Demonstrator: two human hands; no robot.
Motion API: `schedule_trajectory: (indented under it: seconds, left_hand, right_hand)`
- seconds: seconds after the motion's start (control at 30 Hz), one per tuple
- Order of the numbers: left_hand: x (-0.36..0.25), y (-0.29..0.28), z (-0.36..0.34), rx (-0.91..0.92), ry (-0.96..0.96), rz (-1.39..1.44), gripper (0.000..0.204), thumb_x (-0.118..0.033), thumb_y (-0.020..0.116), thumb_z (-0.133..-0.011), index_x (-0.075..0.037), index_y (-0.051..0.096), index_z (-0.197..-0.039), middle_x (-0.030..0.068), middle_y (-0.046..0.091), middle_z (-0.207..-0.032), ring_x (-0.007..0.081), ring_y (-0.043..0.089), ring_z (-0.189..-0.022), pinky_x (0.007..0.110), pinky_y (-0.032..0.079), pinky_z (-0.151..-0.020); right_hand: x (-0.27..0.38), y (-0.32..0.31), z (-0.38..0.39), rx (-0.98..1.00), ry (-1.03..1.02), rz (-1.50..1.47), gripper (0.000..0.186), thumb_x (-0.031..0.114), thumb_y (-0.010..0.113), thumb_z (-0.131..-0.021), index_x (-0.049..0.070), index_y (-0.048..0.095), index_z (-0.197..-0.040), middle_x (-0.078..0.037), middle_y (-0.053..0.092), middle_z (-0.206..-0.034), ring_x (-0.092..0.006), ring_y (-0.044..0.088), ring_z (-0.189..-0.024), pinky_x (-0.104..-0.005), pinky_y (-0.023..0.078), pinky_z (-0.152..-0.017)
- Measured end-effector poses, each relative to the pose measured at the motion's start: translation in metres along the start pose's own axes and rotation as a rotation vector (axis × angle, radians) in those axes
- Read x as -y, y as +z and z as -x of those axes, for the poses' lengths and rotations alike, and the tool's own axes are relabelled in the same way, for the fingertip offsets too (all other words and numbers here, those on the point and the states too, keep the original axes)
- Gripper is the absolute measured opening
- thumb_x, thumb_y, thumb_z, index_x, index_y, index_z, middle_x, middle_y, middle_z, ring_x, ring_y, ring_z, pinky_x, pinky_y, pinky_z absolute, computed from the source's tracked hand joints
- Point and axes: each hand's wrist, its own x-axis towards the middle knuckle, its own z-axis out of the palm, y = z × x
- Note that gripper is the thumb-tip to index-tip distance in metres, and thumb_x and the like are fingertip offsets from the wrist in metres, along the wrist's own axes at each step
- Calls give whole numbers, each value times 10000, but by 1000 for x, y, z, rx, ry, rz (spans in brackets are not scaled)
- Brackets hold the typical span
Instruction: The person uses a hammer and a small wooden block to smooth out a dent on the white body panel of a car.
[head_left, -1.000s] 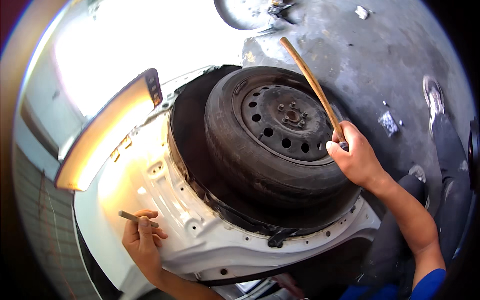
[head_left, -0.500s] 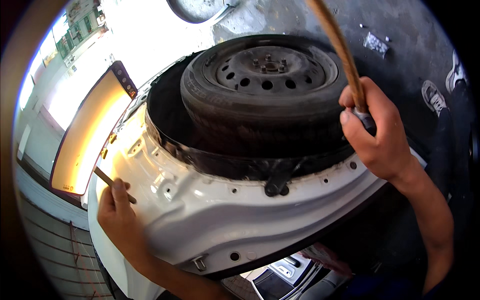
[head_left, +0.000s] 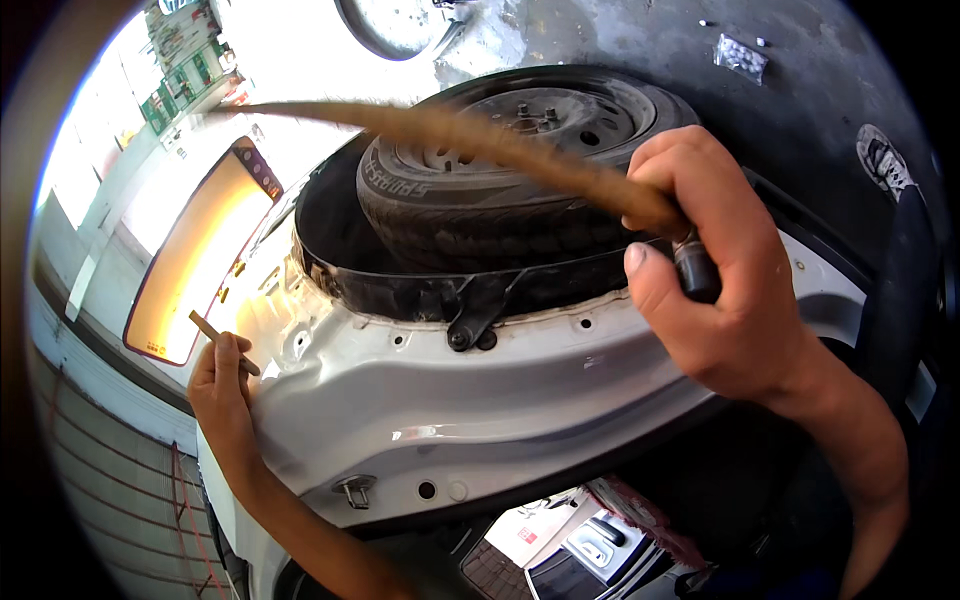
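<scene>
My right hand (head_left: 725, 270) is closed around the end of a long brown rod (head_left: 450, 140), wood-like, with a metal collar and a black end piece. The rod stretches leftward over the spare wheel (head_left: 430, 225), its far part blurred by motion. At the left, my left hand (head_left: 222, 400) pinches a short, thin, flat-sided stick (head_left: 205, 326) slanting up to the left. That hand is close to the white car panel (head_left: 500, 400), whose left part shines under a lit lamp board (head_left: 195, 260). Whether the stick touches the panel, I cannot tell.
A black round wheel housing (head_left: 390, 295) surrounds the tyre's lower side. A metal latch loop (head_left: 355, 490) stands out from the panel's near edge. On the floor lie a small clear bag (head_left: 740, 58) and a round pan-like object (head_left: 395, 22). A person's shoe (head_left: 882, 160) is at the right.
The brown rod has swung from pointing up and away to pointing left across the wheel. My view has shifted; the left hand still holds the stick near the panel's left side.
</scene>
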Motion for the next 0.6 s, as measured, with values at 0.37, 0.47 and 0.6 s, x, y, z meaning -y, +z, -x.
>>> schedule_trajectory:
  seconds: [0.37, 0.47, 0.6]
  left_hand:
    - [2, -4, -29, 223, 71, 71, 228, -200, 620, -1003, 1, 668, -905, -31, 517, -627, 21, 382, -503, 202, 257, -469]
    - [1, 12, -36, 233, 116, 107, 243, -228, 599, -1025, -6, 644, -935, -12, 543, -655, 6, 365, -500, 196, 230, -457]
    - [-5, 0, -22, 289, 99, -143, 238, -213, 634, -1003, 1, 645, -899, -23, 561, -704, 21, 384, -561, 227, 281, -500]
  right_hand:
    - [16, 19, -39, -40, 28, -131, 116, 56, 594, -880, 38, 524, -972, -104, 526, -1066, -155, 520, -970, -318, 439, -885]
    - [30, 44, -43, -131, 234, -411, 154, 85, 619, -874, 40, 520, -984, -110, 529, -1055, -167, 527, -957, -333, 441, -894]
    - [20, 70, -41, 134, -68, 24, 258, 59, 659, -733, 25, 530, -953, -182, 537, -1021, -351, 556, -967, -434, 452, -868]
